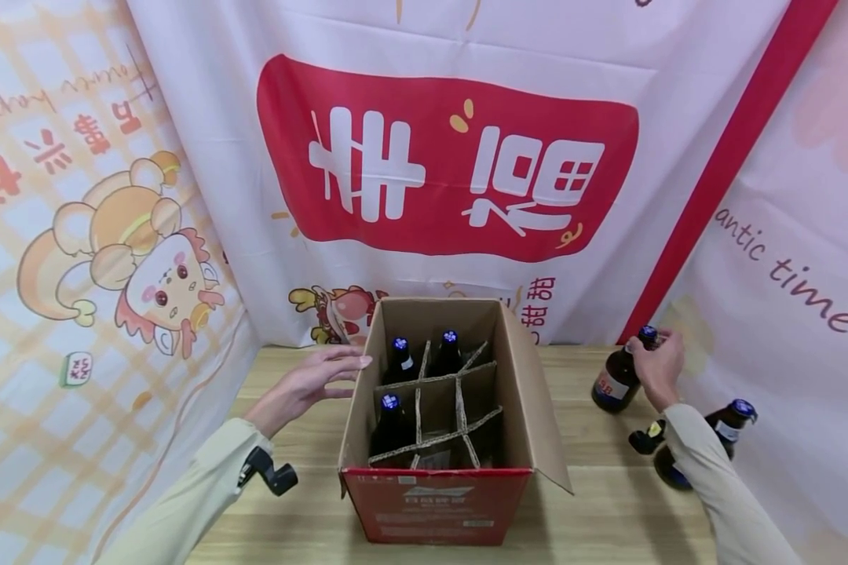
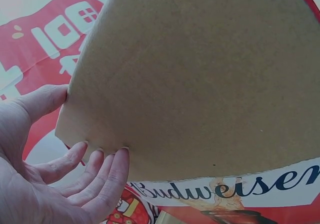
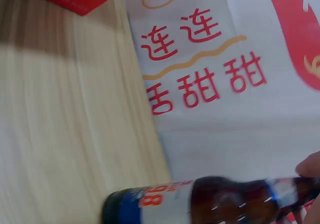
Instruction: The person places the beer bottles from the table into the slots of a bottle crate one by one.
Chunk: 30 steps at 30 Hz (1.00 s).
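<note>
A brown beer bottle with a blue cap stands at the table's right side. My right hand grips its neck from above; the right wrist view shows the bottle, with only a bit of the fingers. A red cardboard beer box stands in the middle, its top open. Inside, cardboard dividers form compartments, and three blue-capped bottles show, one a dark bottle near the front left. My left hand is at the box's left side, its fairly straight fingertips touching the brown flap.
Another beer bottle stands at the right, partly hidden behind my right forearm. The box's right flap sticks outward over the wooden table. Printed cloth hangs behind the table and at both sides.
</note>
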### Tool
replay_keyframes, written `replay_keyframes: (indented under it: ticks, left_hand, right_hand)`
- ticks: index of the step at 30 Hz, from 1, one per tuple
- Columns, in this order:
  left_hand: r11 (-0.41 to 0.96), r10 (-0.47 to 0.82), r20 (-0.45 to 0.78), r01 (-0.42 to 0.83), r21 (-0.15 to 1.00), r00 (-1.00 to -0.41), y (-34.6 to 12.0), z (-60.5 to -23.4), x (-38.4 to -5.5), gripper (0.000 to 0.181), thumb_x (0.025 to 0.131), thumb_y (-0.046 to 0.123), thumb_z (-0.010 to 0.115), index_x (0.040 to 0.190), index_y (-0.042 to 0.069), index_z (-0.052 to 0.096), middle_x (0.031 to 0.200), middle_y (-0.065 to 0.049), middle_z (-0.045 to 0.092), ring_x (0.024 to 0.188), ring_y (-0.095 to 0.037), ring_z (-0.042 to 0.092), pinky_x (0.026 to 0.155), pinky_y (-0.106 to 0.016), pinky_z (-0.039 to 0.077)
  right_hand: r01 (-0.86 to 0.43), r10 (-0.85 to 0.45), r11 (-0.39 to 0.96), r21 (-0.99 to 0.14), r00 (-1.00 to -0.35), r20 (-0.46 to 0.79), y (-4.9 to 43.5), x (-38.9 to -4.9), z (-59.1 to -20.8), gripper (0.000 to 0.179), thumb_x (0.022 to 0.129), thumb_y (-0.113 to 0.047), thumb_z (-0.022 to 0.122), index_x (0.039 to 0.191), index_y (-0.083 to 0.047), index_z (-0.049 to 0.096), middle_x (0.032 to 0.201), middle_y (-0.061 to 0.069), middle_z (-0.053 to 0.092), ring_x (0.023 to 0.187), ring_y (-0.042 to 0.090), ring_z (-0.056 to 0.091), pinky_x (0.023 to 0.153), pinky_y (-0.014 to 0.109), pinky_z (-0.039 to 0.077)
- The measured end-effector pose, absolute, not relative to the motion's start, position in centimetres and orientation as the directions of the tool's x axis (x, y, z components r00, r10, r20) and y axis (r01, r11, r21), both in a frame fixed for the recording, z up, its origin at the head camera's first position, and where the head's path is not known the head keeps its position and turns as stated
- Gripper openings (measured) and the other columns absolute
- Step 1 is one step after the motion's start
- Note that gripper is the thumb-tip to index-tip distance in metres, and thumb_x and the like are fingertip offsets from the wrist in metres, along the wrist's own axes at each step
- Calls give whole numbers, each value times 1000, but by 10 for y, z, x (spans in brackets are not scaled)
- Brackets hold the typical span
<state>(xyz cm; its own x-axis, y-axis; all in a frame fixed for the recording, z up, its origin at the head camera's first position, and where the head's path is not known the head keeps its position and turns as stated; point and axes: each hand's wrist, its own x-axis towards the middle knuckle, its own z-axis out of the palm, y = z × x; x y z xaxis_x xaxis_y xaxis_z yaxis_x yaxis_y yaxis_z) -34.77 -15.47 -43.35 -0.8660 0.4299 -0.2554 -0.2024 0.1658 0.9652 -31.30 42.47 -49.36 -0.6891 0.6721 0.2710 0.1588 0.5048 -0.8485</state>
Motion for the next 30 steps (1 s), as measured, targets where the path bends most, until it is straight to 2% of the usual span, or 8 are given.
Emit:
replay_keyframes:
  ticks: [3,8,14,17,21,24,27,30]
  left_hand:
    - [176,429,-260,-203,963,-865,-155,-434,-347,67,101,32,72,151,-2,44,138,-14,63,115,-22,62,104,-46,55]
    - [197,440,-256,-185,963,-861,-153,-434,-347,68,101,34,72,151,-3,44,146,-20,58,121,-27,61,106,-50,54]
    - [195,437,-252,-183,964,-863,-154,-432,-349,68,102,34,70,152,-3,44,144,-19,60,120,-26,61,106,-49,54]
    - [178,436,-248,-188,966,-865,-155,-431,-350,66,102,32,70,152,-3,44,140,-16,62,118,-24,61,105,-47,55]
    - [157,438,-246,-196,968,-864,-156,-431,-350,67,102,30,70,152,-4,42,137,-13,64,116,-22,62,106,-47,54]
    - [158,440,-252,-202,967,-862,-157,-431,-350,67,102,30,70,152,-4,42,137,-13,64,115,-21,62,107,-48,54]
    - [164,435,-253,-200,966,-864,-156,-432,-350,65,101,31,70,151,-4,44,137,-14,65,116,-22,63,107,-49,54]
    - [171,430,-253,-196,965,-867,-155,-433,-349,64,101,33,72,148,-2,47,138,-14,64,119,-25,62,107,-51,54]
  right_hand:
    - [155,683,458,-875,-691,235,430,-313,-504,55,103,-24,63,147,5,49,139,29,58,124,38,56,101,40,50]
    - [144,689,449,-882,-684,239,440,-313,-512,56,102,-34,67,147,-2,55,137,25,62,118,29,58,89,21,46]
    - [59,676,440,-896,-679,287,442,-320,-513,55,99,-32,73,144,-3,60,138,24,66,97,-6,60,84,7,46]
    - [28,678,445,-895,-664,316,441,-322,-512,52,97,-30,77,139,-4,66,132,22,70,87,-16,55,79,4,45]
    - [-12,698,335,-942,-668,257,438,-320,-505,56,93,-27,81,140,-2,65,104,-4,79,79,-16,58,73,3,48]
    - [-83,705,94,-992,-698,126,435,-315,-498,62,91,-20,83,143,4,59,81,-19,73,70,-10,64,63,11,56]
    - [-135,668,-154,-979,-744,-3,432,-308,-488,53,89,-11,84,136,1,62,74,-14,74,64,1,70,58,21,61]
    - [-131,614,-256,-958,-787,-57,426,-301,-474,28,89,-9,84,114,-9,71,78,-6,78,66,9,75,60,27,63]
